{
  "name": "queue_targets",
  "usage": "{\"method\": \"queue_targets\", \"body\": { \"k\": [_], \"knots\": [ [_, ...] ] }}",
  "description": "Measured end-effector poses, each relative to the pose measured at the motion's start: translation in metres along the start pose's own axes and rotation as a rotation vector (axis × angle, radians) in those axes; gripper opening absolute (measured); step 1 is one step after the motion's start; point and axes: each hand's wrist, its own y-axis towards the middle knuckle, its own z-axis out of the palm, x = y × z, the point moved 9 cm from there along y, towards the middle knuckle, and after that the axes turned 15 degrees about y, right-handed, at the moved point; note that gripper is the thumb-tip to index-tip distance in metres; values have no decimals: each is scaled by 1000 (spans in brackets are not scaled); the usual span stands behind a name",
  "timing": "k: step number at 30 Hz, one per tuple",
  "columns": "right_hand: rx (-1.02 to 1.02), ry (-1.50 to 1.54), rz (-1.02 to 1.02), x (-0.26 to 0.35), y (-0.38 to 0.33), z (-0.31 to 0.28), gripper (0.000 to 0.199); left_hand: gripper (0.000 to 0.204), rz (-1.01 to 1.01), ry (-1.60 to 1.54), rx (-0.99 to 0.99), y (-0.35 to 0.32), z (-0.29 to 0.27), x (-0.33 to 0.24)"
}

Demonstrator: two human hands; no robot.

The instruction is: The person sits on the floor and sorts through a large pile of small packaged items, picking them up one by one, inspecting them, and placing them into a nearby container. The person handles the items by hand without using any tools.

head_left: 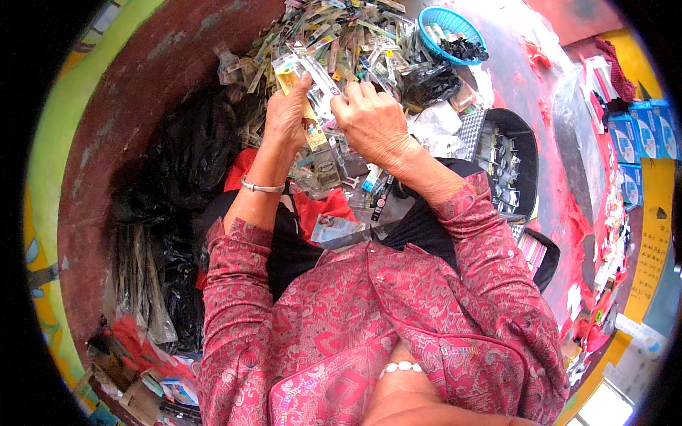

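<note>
My left hand (286,113) is closed, thumb on top, around a narrow yellow card (310,122) and the side of a clear plastic package (320,79). My right hand (373,122) has its fingers curled against the other side of that package, pinching its edge. What sits inside the package is too small to make out. Both hands are over a large heap of small clear packages (348,39) with coloured cards. More loose packages lie in my lap on red cloth (323,209), among them a blue-and-white card packet (334,228).
A blue plastic basket (428,15) holding small items and black scraps stands at the far right. Nearer are a black plastic bag (435,84) and an open black box (527,138) with packages inside. Crumpled black bags (188,142) spread at left; blue boxes (643,131) stand far right.
</note>
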Motion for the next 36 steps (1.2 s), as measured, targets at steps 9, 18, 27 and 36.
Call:
{"method": "queue_targets", "body": {
  "k": [9, 18, 27, 36],
  "knots": [
    [-3, 50, -177, 23, -2, -4, 8, 26, -11, -35, 25, 8, -10, 1],
    [81, 972, 245, -49, 0, -18, 18, 26, 62, 34, 113, -13, 1, -23],
    [-303, 646, 126, -48, 21, -15, 18, 21, 74, 98, 233, -11, 21, -9],
    [249, 1178, 527, -87, -15, 14, 31, 25, 106, -31, 207, -9, 1, -19]
  ]
}}
